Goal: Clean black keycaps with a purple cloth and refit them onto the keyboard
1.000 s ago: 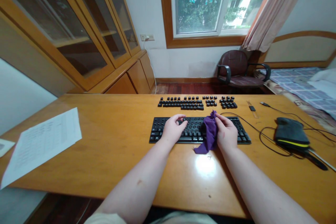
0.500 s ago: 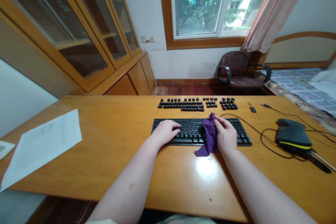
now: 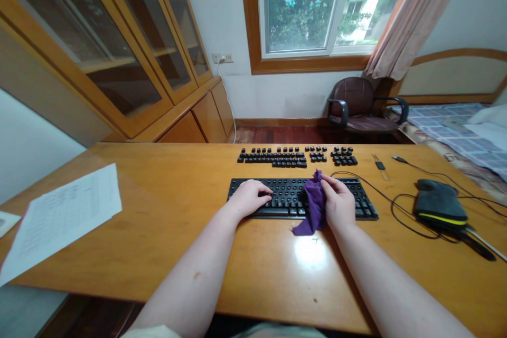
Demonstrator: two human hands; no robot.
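A black keyboard (image 3: 291, 197) lies on the wooden desk (image 3: 166, 222) in front of me. My left hand (image 3: 249, 196) rests on its left part, fingers curled down onto the keys. My right hand (image 3: 338, 202) is closed on a purple cloth (image 3: 313, 203) and presses it on the middle of the keyboard. The cloth hangs over the keyboard's front edge onto the desk. Behind the keyboard, rows of loose black keycaps (image 3: 295, 156) lie laid out on the desk.
A printed sheet of paper (image 3: 61, 216) lies at the desk's left edge. At the right are a black pouch with a yellow stripe (image 3: 439, 203), black cables (image 3: 396, 206) and a small dark object (image 3: 380, 165). A chair (image 3: 358, 105) stands beyond the desk.
My left hand slid left along the keyboard, from the middle keys to the left part. My right hand with the cloth stayed almost in place.
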